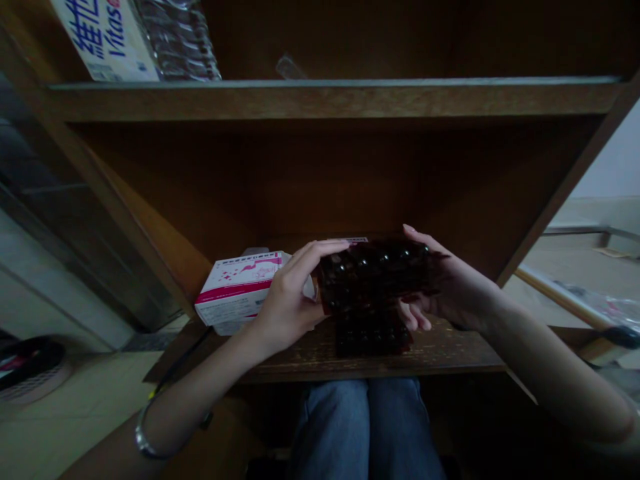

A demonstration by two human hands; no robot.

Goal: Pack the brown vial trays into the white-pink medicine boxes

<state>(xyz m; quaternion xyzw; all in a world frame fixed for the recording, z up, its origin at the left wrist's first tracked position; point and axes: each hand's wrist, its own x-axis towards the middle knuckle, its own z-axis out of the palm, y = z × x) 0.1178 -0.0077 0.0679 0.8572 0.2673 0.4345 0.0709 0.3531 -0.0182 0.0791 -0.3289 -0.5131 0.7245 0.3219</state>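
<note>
Between my two hands is a stack of dark, glossy blister packs (pixel 375 270) with rounded shiny bumps, blurred at the right end. My left hand (pixel 295 293) grips its left end, fingers along the top and thumb below. At the right end my right hand (pixel 450 287) holds the stack, with one finger raised above it and others curled underneath. More dark blister packs (pixel 373 337) lie on the wooden board just below. A white and pink carton (pixel 243 287) sits left of my left hand, its far side hidden by that hand.
The wooden cabinet's shelf (pixel 330 100) crosses above my hands. On it stand a Vitasoy carton (pixel 115 40) and stacked clear plastic (pixel 183 43). A dark basket (pixel 33 367) is on the floor at left. A metal-and-wood frame (pixel 565 300) stands at right.
</note>
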